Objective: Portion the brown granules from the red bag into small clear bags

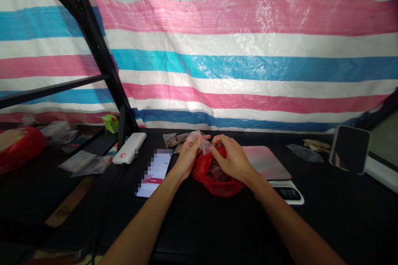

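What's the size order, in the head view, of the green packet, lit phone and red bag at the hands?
1. Red bag, though the right hand partly covers it
2. Lit phone
3. Green packet; it lies farther back, perhaps looking smaller for that

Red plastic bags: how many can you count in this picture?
2. One red bag is on the black table, by the left hand and right hand; the other red bag sits at the picture's left edge, partly cut off. No others show.

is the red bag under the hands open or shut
Open: the red bag has its mouth spread below the right hand, with brown contents showing inside.
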{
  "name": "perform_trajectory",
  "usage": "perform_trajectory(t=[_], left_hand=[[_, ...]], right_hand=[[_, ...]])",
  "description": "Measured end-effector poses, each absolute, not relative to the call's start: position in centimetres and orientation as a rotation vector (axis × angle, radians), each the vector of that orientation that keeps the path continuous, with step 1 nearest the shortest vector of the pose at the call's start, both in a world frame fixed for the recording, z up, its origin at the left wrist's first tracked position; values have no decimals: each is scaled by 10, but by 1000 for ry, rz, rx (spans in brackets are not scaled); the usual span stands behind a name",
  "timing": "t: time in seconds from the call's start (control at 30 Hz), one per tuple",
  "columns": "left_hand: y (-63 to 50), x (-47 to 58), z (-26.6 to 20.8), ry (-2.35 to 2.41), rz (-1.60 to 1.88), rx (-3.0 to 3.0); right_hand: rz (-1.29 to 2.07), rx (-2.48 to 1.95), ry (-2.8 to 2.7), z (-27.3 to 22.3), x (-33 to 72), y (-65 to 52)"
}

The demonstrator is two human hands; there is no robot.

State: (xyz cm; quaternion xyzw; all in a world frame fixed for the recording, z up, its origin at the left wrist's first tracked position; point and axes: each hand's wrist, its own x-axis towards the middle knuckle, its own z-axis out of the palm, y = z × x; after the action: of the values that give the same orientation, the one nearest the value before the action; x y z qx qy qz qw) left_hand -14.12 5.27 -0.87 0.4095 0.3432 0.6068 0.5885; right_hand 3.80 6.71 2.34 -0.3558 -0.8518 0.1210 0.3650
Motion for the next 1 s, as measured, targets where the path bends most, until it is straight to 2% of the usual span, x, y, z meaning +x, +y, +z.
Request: perform_trajectory(t=[0.17, 0.27, 0.43, 0.6, 0.83, 1.0], left_hand=[[60, -145, -11, 994, 1652, 942], [61, -146, -11, 1040, 1675, 954], [54, -145, -12, 1298, 1608, 1290], [43, -147, -15, 1598, 1369, 1721], [36, -152, -17, 1609, 1092, 2002], [44, -150, -21, 1595, 1196, 1971]], right_hand=[[698, -678, -2500, 32, 49, 64], [864, -608, -2664, 31, 49, 62], [697, -759, -2599, 26, 49, 66], [510, -892, -2516, 17, 59, 81], [405, -887, -2500, 11, 66, 88], [377, -875, -2518, 4, 63, 89]])
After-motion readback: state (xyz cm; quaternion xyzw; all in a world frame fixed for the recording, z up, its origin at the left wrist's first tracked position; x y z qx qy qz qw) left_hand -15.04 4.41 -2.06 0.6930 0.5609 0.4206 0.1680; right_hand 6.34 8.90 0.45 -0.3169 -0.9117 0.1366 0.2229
